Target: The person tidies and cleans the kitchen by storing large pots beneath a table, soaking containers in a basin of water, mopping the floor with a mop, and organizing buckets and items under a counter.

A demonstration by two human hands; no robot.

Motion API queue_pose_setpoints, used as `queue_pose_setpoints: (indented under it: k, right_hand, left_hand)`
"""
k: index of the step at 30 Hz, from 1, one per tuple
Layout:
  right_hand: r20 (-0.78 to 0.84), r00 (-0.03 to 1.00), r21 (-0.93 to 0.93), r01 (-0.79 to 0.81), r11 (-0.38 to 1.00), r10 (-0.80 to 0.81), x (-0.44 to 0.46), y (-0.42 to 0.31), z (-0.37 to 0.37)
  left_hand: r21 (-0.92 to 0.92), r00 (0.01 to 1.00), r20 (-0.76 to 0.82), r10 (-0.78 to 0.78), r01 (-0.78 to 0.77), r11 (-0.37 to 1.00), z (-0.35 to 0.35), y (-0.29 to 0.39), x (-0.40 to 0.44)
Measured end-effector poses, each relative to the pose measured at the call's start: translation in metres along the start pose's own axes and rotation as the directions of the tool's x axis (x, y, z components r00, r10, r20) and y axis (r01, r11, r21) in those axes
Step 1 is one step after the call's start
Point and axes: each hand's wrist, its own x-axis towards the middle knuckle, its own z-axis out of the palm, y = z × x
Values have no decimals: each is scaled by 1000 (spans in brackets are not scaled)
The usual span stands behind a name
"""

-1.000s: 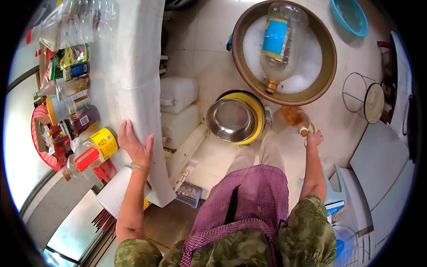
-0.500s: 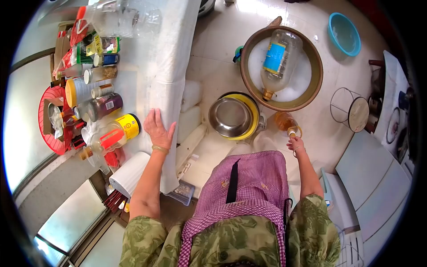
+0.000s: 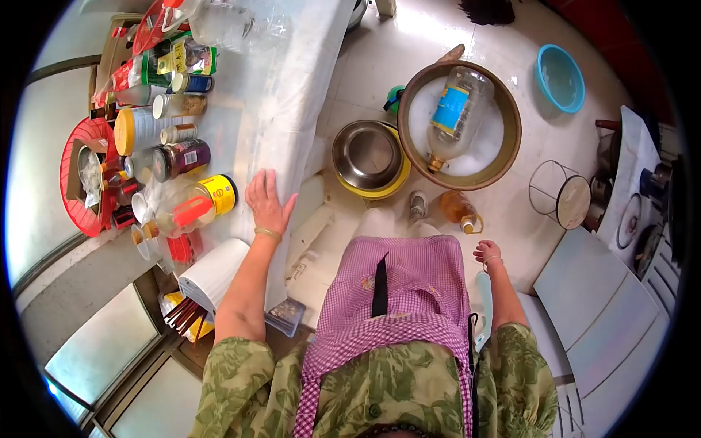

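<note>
My left hand (image 3: 269, 206) lies flat with fingers spread on the white cloth (image 3: 281, 146) at the table's edge, holding nothing. Left of it, a clear plastic bottle with a red handle and yellow band (image 3: 190, 209) lies among jars. My right hand (image 3: 488, 252) hangs low on the right, its fingers loosely bent and empty. Just beyond that hand, apart from it, a bottle of amber liquid (image 3: 457, 208) is on the floor. Farther off, a large clear bottle with a blue label (image 3: 454, 113) rests in a brown basin (image 3: 512, 146) of sudsy water.
A steel bowl (image 3: 367, 155) sits in a yellow-rimmed pot beside the basin. A blue plastic basin (image 3: 561, 79) and a wire stand (image 3: 558, 193) are on the floor to the right. A paper towel roll (image 3: 214, 277) and a red basket (image 3: 73, 179) lie left.
My right hand has let go of the amber bottle's neck and drawn back from it. My left hand stays on the table edge. The whole view has shifted slightly.
</note>
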Motion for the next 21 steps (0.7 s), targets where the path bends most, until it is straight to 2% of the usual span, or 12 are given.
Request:
queue_pose_setpoints:
  k: [6, 15, 21]
  right_hand:
    - [8, 999, 40, 47, 998, -47, -19, -3, -4]
    - [-83, 996, 59, 15, 998, -10, -21, 14, -31]
    - [-47, 999, 64, 27, 998, -24, -19, 5, -22]
  left_hand:
    - [-8, 1000, 1, 3, -3, 1000, -3, 1, 0]
    - [-15, 999, -26, 23, -23, 1000, -2, -1, -3]
    - [-14, 999, -37, 26, -27, 1000, -4, -3, -5]
